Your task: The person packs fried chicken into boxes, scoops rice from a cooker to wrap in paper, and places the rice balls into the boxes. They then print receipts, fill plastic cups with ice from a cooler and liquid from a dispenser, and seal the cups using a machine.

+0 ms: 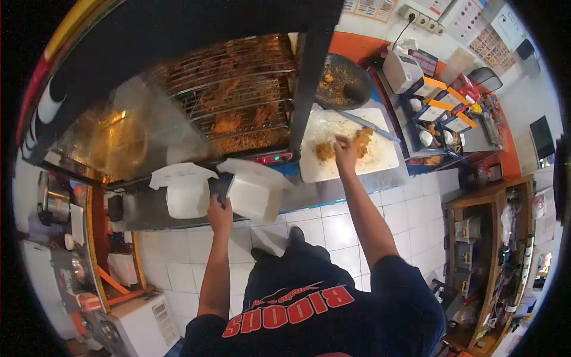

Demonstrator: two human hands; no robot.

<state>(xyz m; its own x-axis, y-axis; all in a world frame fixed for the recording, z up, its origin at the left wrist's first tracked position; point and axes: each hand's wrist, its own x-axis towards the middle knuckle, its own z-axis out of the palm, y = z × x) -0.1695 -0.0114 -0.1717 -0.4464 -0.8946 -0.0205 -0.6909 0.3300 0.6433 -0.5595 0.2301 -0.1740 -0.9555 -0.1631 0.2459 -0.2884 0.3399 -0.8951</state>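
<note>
My right hand (345, 156) is over a white cutting board (380, 163), fingers drawn together against a golden fried chicken piece (362, 141). Another browned piece (325, 152) lies just left of the fingertips, with crumbs around. A knife with a blue-grey handle (385, 135) rests across the board's far right side. My left hand (220, 213) is closed at the counter's front edge around a dark object (222, 185) whose kind I cannot make out. It stands between two open white takeaway boxes, the left box (187, 199) and the right box (254, 199), whose insides look bare.
A heated display cabinet with wire racks (232, 89) of fried food stands behind the boxes. Behind the board is a dark pan (342, 83) with crumbs. Containers with orange labels (437, 110) fill the right counter. A wooden shelf (488, 238) stands at lower right.
</note>
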